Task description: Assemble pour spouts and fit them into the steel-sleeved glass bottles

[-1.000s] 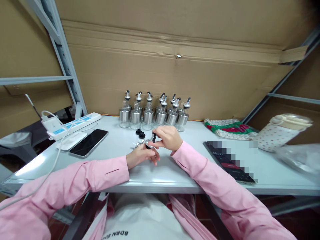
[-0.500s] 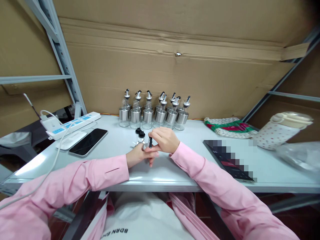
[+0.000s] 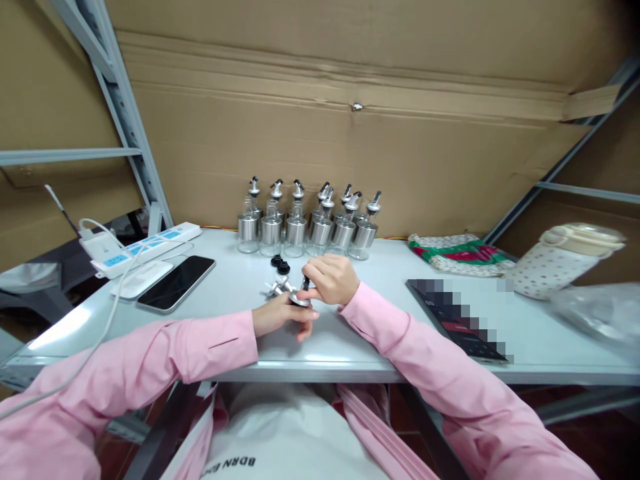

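Above the table near its front, my left hand (image 3: pixel 277 315) is closed around a metal oil-bottle pourer top (image 3: pixel 300 301), its silver disc showing between thumb and fingers. My right hand (image 3: pixel 331 280) pinches the black lever on that same pourer top. Just behind my left hand lie loose silver spout pieces (image 3: pixel 280 285) on the table. Beyond them sit black ribbed stoppers (image 3: pixel 283 268). Farther back stand several glass bottles with steel sleeves (image 3: pixel 297 233), some fitted with lever pourers and some in the front row with bare necks.
To the left are a phone (image 3: pixel 176 285), a white charging pad (image 3: pixel 143 280) and a power strip (image 3: pixel 150 250) with a cable. On the right lie a dark flat item (image 3: pixel 450 323), a patterned cloth (image 3: pixel 460 257), a dotted tumbler (image 3: pixel 555 263) and a clear plastic bag (image 3: pixel 600 310). Cardboard (image 3: pixel 350 153) walls the back.
The pourer top has tilted, so more of its silver disc shows. My right hand has shifted slightly, and more of the loose silver pieces behind my left hand is visible.
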Motion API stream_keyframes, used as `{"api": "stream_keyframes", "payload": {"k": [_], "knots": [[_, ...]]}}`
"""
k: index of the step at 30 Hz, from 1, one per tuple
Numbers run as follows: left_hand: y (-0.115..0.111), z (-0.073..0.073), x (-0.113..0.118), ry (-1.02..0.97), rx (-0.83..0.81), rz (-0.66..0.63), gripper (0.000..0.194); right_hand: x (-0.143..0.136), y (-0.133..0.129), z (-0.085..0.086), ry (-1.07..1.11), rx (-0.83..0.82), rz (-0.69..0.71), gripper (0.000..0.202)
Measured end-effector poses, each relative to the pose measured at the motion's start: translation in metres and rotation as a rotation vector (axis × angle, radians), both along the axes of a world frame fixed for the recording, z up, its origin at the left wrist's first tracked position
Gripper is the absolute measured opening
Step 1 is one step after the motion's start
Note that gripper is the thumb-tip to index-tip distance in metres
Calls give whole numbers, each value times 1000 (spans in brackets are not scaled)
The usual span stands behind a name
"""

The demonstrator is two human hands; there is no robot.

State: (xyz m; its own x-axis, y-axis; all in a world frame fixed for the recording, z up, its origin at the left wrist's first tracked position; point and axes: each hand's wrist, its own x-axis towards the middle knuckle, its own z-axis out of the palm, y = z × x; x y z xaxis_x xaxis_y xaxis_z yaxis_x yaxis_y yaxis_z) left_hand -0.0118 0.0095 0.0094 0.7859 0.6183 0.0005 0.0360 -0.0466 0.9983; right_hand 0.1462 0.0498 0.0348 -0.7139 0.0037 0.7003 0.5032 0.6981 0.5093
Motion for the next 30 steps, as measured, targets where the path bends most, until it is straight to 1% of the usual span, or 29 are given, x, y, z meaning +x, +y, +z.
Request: {"api": "stream_keyframes", "payload": {"k": [4, 9, 13, 17, 21, 24, 27, 30], "knots": [[0, -1, 0, -28, -15, -9, 33, 0, 0, 0, 5, 33, 22, 60], [-2, 0, 1, -70, -52, 5, 32, 2, 2, -2, -35, 3, -18, 59], [-2, 1, 1, -105, -73, 7, 35, 2, 2, -3, -37, 23, -25, 56], [-2, 1, 1, -124, -59, 2, 38, 2, 2, -2, -28, 29, -12, 52], [-1, 2, 1, -96, -52, -3, 43, 2, 1, 1, -18, -89, -11, 54], [1, 2, -1, -60, 5, -1, 41, -1, -1, 2, 58, -209, 31, 56], [4, -2, -3, -43, 75, -10, 36, -4, -4, 1, 123, -320, 79, 56], [8, -8, -5, -81, 100, -22, 42, -7, -7, 1, 142, -356, 93, 57]]}}
